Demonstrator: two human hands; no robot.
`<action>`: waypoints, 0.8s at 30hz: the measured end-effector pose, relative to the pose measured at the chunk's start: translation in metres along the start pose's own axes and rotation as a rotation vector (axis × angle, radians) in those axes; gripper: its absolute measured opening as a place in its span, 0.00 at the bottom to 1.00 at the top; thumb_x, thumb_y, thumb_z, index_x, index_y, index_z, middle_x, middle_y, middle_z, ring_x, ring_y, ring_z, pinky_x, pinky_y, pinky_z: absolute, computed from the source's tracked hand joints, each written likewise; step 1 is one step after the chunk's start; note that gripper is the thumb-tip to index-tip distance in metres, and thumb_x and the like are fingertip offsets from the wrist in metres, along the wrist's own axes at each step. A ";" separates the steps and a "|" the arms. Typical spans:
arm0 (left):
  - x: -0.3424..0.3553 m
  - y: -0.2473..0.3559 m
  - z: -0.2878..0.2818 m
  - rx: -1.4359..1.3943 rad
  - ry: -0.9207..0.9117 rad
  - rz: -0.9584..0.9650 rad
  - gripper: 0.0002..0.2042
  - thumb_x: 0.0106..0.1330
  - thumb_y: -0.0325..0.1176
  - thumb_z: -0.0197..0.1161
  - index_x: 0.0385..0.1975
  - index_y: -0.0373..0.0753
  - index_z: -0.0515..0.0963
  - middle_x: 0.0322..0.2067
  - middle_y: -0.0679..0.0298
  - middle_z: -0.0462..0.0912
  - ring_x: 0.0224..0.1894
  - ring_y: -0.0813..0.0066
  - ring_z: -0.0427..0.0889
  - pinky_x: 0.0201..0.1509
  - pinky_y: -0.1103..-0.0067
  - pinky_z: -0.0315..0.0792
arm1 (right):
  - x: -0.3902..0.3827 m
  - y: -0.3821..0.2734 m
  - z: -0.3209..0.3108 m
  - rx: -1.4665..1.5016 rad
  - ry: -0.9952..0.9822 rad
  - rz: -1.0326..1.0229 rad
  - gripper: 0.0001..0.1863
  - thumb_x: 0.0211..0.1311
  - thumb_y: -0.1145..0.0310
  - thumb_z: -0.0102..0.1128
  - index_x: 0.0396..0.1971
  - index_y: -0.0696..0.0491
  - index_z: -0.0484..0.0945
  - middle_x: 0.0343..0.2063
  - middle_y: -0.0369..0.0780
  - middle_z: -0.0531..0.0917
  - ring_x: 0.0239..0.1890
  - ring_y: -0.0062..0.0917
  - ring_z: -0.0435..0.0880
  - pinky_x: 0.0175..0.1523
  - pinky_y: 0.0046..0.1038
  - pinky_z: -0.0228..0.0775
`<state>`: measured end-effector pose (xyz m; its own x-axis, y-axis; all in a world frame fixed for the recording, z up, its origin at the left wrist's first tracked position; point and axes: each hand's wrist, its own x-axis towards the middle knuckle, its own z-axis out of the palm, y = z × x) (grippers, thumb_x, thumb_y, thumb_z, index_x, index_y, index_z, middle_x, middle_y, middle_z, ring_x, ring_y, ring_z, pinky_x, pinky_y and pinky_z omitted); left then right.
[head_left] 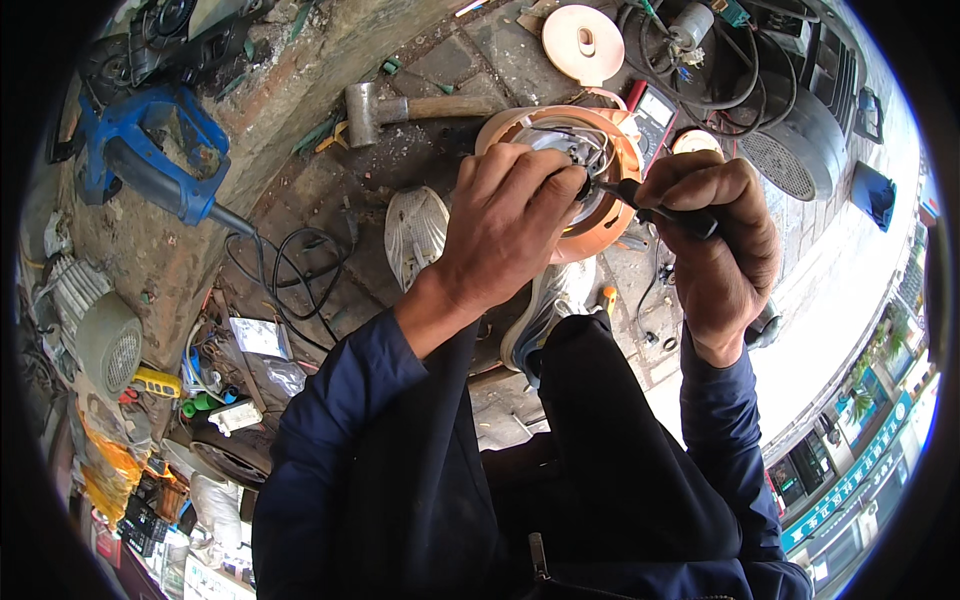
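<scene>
An orange-pink round housing [585, 242] stands on the ground in front of me, its inside exposed. Within it are a shiny metal part [540, 138] and several loose wires [603, 150]. My left hand [500, 225] reaches over the housing, thumb and fingers closed on a small dark part [580, 188] whose shape is mostly hidden. In my right hand [728, 240] is a screwdriver [628, 190] with a dark handle. Its shaft points left, with the tip at or close to the small dark part; exact contact cannot be made out.
A hammer [365, 115] lies behind the housing to the left, and a round pink lid [583, 45] lies beyond it. A multimeter [652, 118] and a grey motor [790, 160] are at right. A blue power tool [150, 150] with a trailing cord [270, 280] sits left.
</scene>
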<state>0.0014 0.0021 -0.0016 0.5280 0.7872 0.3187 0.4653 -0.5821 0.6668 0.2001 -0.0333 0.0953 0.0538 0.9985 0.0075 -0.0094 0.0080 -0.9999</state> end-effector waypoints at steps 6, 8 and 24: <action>0.000 0.000 0.000 -0.002 0.002 -0.001 0.20 0.58 0.32 0.79 0.51 0.45 0.85 0.51 0.70 0.84 0.53 0.62 0.79 0.57 0.65 0.71 | 0.001 0.001 0.000 -0.028 0.011 -0.001 0.16 0.62 0.91 0.48 0.44 0.63 0.81 0.49 0.48 0.84 0.50 0.28 0.85 0.60 0.29 0.77; 0.000 0.000 0.001 -0.011 0.003 -0.006 0.20 0.58 0.32 0.79 0.51 0.45 0.85 0.51 0.70 0.84 0.53 0.62 0.79 0.57 0.65 0.71 | 0.001 0.002 0.000 -0.012 -0.012 0.001 0.16 0.62 0.91 0.48 0.44 0.63 0.81 0.49 0.48 0.84 0.50 0.28 0.85 0.60 0.30 0.77; 0.000 0.000 0.000 -0.009 0.003 -0.001 0.19 0.59 0.32 0.78 0.51 0.45 0.85 0.51 0.70 0.85 0.53 0.63 0.79 0.56 0.65 0.71 | 0.000 -0.001 0.002 -0.010 0.032 -0.004 0.13 0.64 0.90 0.50 0.43 0.63 0.81 0.48 0.48 0.85 0.49 0.28 0.86 0.59 0.29 0.77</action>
<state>0.0016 0.0021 -0.0018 0.5255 0.7882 0.3203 0.4593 -0.5797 0.6731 0.1986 -0.0332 0.0958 0.0859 0.9962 0.0110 0.0013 0.0109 -0.9999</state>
